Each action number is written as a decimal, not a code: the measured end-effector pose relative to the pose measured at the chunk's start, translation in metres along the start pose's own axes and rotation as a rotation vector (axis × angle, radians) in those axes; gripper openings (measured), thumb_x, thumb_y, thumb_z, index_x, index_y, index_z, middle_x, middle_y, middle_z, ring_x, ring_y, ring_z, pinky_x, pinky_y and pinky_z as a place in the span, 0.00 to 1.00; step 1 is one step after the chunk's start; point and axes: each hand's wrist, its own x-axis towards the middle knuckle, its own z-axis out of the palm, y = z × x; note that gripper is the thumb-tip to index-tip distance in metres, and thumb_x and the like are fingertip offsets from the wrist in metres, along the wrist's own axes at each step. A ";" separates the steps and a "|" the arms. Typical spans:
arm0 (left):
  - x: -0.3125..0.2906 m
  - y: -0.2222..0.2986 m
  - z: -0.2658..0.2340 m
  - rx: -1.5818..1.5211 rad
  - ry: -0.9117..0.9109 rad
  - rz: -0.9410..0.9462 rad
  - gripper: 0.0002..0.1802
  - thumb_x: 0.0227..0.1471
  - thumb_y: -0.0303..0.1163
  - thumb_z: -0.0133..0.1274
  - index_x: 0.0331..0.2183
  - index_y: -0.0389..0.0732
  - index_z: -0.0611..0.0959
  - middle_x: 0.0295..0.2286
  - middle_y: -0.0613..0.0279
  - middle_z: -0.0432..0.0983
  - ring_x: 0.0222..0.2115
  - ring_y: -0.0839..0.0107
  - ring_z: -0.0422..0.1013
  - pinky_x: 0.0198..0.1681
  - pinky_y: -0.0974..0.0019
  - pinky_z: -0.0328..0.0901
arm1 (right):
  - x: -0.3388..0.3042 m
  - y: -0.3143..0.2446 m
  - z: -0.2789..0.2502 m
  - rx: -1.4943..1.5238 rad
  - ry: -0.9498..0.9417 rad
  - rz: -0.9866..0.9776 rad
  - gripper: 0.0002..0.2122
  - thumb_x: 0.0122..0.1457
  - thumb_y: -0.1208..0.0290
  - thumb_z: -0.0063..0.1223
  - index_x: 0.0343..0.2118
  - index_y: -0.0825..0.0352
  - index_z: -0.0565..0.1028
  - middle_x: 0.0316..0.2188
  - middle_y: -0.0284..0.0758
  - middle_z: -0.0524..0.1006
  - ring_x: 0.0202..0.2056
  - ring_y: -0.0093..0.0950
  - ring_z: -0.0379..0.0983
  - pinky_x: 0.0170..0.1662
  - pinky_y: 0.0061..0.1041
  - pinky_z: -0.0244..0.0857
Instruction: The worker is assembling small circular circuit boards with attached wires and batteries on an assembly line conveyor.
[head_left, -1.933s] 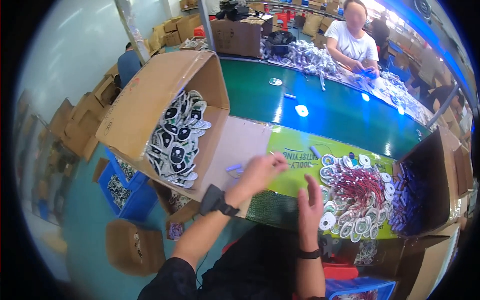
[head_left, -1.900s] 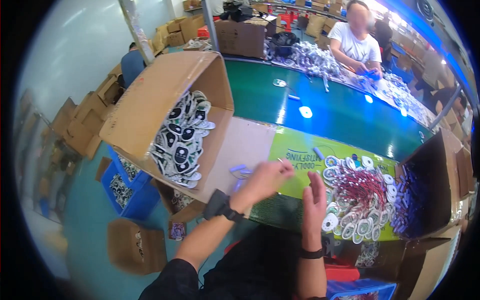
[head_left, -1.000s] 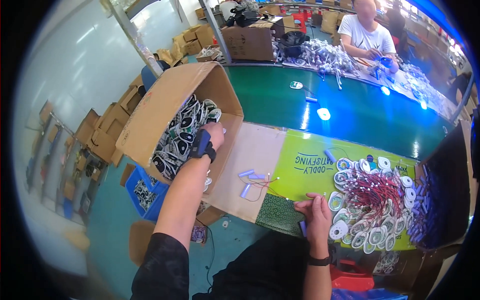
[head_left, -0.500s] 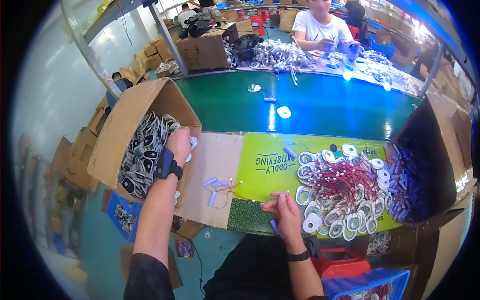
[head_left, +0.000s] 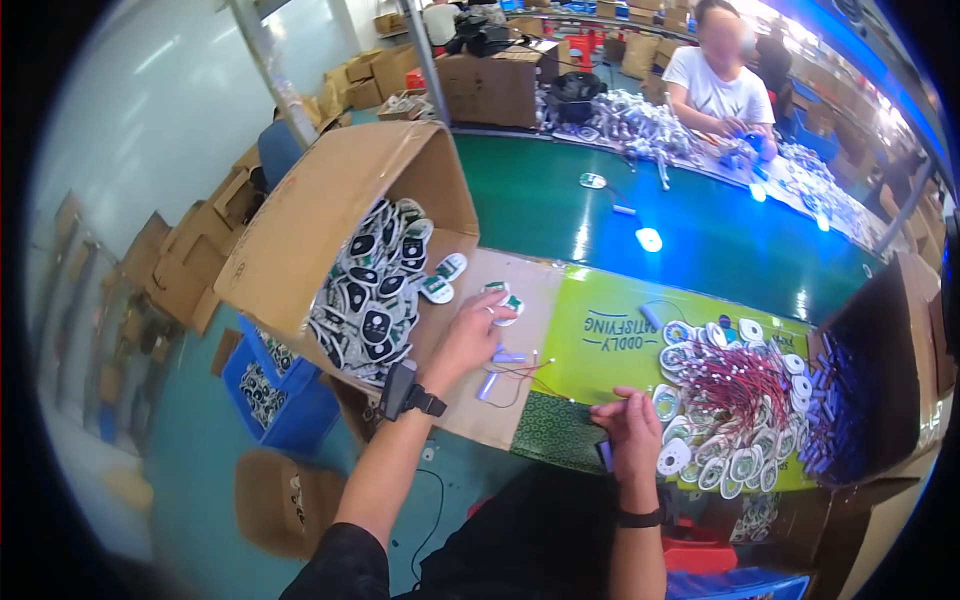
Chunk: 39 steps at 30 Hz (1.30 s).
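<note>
My left hand (head_left: 472,336) is over the cardboard at centre, its fingers closed on a small white oval housing with a green circuit board (head_left: 511,307). Beside my fingertips another white piece partly shows. Just below that hand lie loose purple cylindrical batteries (head_left: 488,386) with thin red and black wires. My right hand (head_left: 637,432) is near the front edge of the green mat, fingers curled around a purple battery (head_left: 606,455), whose end pokes out beneath the palm. To its right spreads a pile of white ring-shaped housings (head_left: 745,465) with red wires on top.
A tilted cardboard box (head_left: 320,215) full of white housings stands at left, with two loose housings (head_left: 437,289) at its mouth. Another box (head_left: 890,330) at right holds many purple batteries (head_left: 835,400). Beyond runs a green conveyor (head_left: 530,200); a co-worker (head_left: 720,90) sits across it.
My left hand has come out of the left box and moved right to the cardboard, now with a housing. The view has shifted left; my right hand stays near the mat's front edge.
</note>
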 end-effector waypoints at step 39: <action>-0.048 0.168 0.012 -0.511 -0.149 -0.169 0.07 0.49 0.28 0.68 0.34 0.40 0.88 0.42 0.53 0.79 0.47 0.55 0.74 0.53 0.56 0.68 | -0.045 -0.039 0.039 -1.087 -0.212 -0.186 0.11 0.68 0.72 0.49 0.50 0.67 0.76 0.40 0.54 0.79 0.44 0.57 0.75 0.43 0.48 0.72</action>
